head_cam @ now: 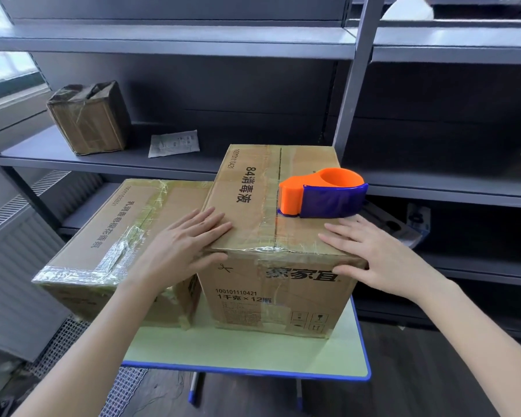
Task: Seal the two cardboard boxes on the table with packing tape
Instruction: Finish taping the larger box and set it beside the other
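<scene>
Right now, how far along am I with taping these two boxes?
Nearly done, it seems. The lower box carries clear tape along its top seam and near corner. The taller box has tape down its centre seam and over the front edge, where the left hand and right hand press flat, likely smoothing it. The tape dispenser sits unheld on top. Left: maybe the far ends, hidden here.

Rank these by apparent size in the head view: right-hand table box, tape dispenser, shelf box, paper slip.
1. right-hand table box
2. shelf box and tape dispenser look alike; shelf box is farther, so unranked
3. paper slip
</scene>
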The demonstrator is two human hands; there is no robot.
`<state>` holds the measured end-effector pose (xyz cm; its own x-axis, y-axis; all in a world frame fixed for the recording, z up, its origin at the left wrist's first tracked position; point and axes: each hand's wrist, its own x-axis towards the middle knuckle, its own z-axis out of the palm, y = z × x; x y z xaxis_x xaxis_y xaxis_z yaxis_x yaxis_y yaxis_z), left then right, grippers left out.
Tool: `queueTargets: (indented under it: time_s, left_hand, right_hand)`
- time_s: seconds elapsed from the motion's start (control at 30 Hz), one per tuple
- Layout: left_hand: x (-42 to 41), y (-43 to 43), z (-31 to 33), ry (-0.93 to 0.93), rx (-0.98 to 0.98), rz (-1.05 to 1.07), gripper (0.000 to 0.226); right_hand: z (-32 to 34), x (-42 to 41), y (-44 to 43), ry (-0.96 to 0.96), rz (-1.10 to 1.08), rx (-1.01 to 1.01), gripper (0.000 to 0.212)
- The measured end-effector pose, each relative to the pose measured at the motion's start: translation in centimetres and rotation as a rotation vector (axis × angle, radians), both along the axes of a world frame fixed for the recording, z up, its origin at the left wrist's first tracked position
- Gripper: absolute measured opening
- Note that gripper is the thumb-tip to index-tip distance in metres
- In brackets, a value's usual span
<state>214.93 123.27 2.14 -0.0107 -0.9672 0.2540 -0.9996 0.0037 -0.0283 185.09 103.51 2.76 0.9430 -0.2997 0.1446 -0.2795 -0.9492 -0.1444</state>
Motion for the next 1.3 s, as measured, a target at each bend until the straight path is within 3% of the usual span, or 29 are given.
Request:
queueTargets:
  time_s: [0.13, 0.3, 0.5, 0.63, 0.93, 1.1, 1.3]
  left_hand:
    - [-2.5, -3.0, 0.5, -0.132, 0.077, -0.03, 0.076]
    - [-3.4, -3.3, 0.0, -0.123, 0.083, -0.048, 0.063]
    - [-6.5, -4.9, 0.6, -0.125, 0.057, -0.144, 0.074]
    - [-7.8, -5.6, 0.4, -0.154, 0.042, -0.042, 0.076]
    - [-5.3, -3.5, 0.1, -0.149, 0.109, 0.029, 0.08]
    - [-4.0, -2.0, 0.1, -0.093, 0.022, 0.114, 0.077]
    - [-3.1, -1.7, -0.6, -0.121, -0.015, 0.085, 0.072]
  right_hand:
    - [0.0, 2.4, 0.8, 0.109, 0.024, -0.059, 0.062]
    - [-0.5, 2.3, 1.5, -0.016, 0.053, -0.179, 0.048]
    - [-0.5, 5.0, 2.1, 0.051, 0.074, -0.138, 0.063]
    - [-1.2, 6.0, 2.4, 0.062, 0.057, -0.25, 0.063]
    - [-0.9, 5.5, 1.7, 0.073, 0.126, -0.141, 0.052]
    - [-1.0, 5.2, 2.4, -0.063, 0.12, -0.153, 0.045]
    - [-0.4, 5.1, 2.2, -0.057, 0.144, -0.189, 0.05]
